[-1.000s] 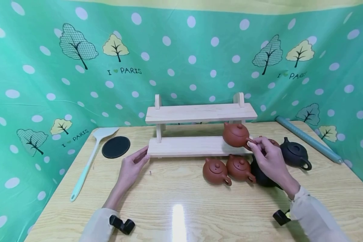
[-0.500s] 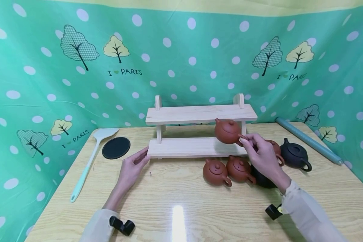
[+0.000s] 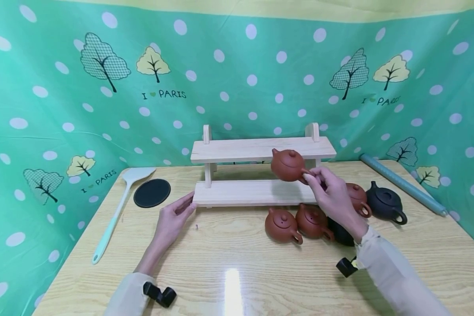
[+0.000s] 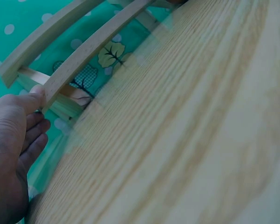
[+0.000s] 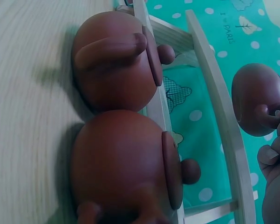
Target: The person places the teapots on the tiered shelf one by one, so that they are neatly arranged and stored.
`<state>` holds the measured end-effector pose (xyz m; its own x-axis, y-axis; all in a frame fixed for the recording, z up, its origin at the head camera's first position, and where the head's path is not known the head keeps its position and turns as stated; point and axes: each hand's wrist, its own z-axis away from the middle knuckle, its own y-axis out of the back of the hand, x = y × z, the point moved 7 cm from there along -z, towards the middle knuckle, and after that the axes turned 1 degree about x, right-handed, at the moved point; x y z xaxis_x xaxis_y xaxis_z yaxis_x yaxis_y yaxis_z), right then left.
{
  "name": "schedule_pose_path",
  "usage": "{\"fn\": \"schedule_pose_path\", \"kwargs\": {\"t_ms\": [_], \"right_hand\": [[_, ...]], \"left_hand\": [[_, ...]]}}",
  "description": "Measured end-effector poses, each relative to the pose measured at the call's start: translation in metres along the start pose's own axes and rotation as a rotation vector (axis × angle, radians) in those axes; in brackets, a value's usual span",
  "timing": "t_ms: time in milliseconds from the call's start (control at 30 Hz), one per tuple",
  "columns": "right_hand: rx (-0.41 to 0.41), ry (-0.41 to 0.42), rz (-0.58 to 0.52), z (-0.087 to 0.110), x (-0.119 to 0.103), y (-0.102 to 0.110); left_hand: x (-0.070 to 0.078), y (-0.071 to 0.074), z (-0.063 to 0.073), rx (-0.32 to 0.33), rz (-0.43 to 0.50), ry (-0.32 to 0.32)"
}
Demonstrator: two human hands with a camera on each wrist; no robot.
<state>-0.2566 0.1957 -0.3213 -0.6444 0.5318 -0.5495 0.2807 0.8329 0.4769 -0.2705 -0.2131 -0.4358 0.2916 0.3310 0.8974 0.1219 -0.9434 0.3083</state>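
My right hand pinches a reddish-brown teapot by its handle and holds it up over the lower board of a two-tier wooden shelf. The teapot's spout points left and its lid is on. In the right wrist view the raised teapot hangs beyond the shelf boards. My left hand grips the left end of the lower board; the left wrist view shows the thumb against the board's end. Two reddish-brown teapots stand in front of the shelf.
Right of the shelf stand another reddish-brown teapot and a black teapot. A second black teapot is partly hidden by my right hand. A pale spatula and a black round coaster lie left. A blue-green roll lies far right.
My right hand has carried the teapot leftward and slightly up, from the lower board's right end toward its middle. The left hand has stayed on the shelf.
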Motion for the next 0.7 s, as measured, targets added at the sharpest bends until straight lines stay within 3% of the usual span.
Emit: {"fn": "schedule_pose_path", "kwargs": {"t_ms": [700], "right_hand": [[0.017, 0.048, -0.052, -0.024, -0.010, -0.020]], "left_hand": [[0.000, 0.001, 0.000, -0.003, 0.010, -0.009]]}}
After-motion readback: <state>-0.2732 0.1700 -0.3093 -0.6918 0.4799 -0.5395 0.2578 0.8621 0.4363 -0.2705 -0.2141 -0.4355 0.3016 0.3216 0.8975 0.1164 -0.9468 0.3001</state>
